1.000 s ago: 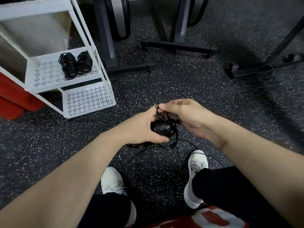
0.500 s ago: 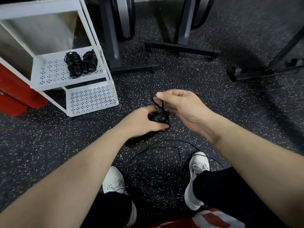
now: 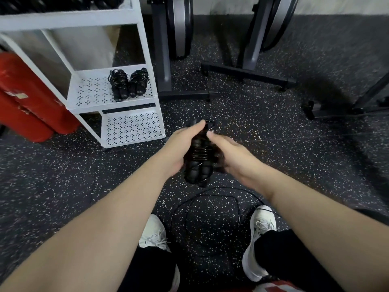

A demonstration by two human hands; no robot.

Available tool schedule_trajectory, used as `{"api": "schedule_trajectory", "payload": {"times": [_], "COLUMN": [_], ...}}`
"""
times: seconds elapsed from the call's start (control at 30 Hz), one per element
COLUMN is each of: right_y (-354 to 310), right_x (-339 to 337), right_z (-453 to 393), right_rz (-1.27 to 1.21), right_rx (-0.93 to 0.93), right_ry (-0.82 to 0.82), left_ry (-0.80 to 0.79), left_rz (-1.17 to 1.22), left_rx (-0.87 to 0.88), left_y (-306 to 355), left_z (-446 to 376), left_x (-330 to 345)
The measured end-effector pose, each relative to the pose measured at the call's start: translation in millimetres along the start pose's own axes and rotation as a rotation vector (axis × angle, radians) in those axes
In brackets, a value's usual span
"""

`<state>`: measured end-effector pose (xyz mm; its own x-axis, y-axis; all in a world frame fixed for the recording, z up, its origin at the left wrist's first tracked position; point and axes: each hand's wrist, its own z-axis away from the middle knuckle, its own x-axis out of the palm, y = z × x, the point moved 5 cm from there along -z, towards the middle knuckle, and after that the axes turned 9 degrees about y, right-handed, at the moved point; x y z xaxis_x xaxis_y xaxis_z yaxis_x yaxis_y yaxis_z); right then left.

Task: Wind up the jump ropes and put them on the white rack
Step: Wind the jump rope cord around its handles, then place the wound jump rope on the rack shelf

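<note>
A black jump rope (image 3: 199,161), its cord partly wound round the two handles, sits between my hands above the floor. My left hand (image 3: 179,148) grips the handles from the left, thumb up near the top end. My right hand (image 3: 233,157) holds the bundle from the right, fingers curled behind it. The loose cord (image 3: 210,199) trails in loops on the floor between my feet. The white rack (image 3: 117,102) stands at the left. Two wound black ropes (image 3: 128,84) lie on its middle shelf.
Red cylinders (image 3: 29,102) lie left of the rack. Black metal equipment stands (image 3: 248,74) rise at the back, another base (image 3: 336,108) at the right. My white shoes (image 3: 259,239) rest on the speckled rubber floor. The rack's lowest shelf (image 3: 132,127) is bare.
The handles have turned from lying sideways to pointing away from me, and more cord is wound round them. Both hands have shifted forward, and the view has tilted up toward the rack.
</note>
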<state>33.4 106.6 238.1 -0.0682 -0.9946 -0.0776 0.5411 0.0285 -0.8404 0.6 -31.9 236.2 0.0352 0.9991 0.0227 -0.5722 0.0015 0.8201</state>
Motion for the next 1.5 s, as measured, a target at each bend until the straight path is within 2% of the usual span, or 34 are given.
{"api": "schedule_trajectory", "payload": {"times": [0.17, 0.33, 0.53, 0.73, 0.97, 1.1, 1.3, 1.4, 1.5], "right_y": [0.4, -18.6, -52.2, -81.4, -115.2, -118.4, -86.7, -71.6, -58.8], "right_x": [23.3, 37.3, 60.3, 86.7, 141.5, 171.2, 181.8, 183.7, 183.4], "right_z": [3.9, -2.8, -28.0, -48.6, -76.9, -90.4, -113.8, -121.2, -133.9], "right_rz": [-0.110, -0.114, -0.186, -0.109, -0.047, -0.028, -0.062, -0.032, -0.029], "right_rx": [-0.040, -0.103, -0.092, -0.127, -0.068, -0.077, -0.009, -0.002, 0.006], "right_ry": [-0.123, -0.082, -0.043, -0.067, -0.155, -0.178, -0.189, -0.214, -0.212], "left_ry": [0.100, 0.164, 0.254, 0.221, 0.262, 0.382, 0.623, 0.732, 0.757], "left_rz": [0.117, 0.166, 0.208, 0.238, 0.441, 0.480, 0.530, 0.450, 0.306], "left_rx": [-0.002, -0.025, 0.161, 0.246, 0.194, 0.220, 0.217, 0.220, 0.212], "left_y": [6.6, 15.7, 27.0, 44.8, 71.8, 80.7, 85.0, 87.4, 86.0], "left_z": [-2.6, -2.6, -2.5, -15.0, -33.7, -59.6, -123.1, -154.9, -191.6], "left_x": [-13.8, -24.7, -48.8, -78.8, -137.5, -193.2, -276.1, -306.2, -325.6]}}
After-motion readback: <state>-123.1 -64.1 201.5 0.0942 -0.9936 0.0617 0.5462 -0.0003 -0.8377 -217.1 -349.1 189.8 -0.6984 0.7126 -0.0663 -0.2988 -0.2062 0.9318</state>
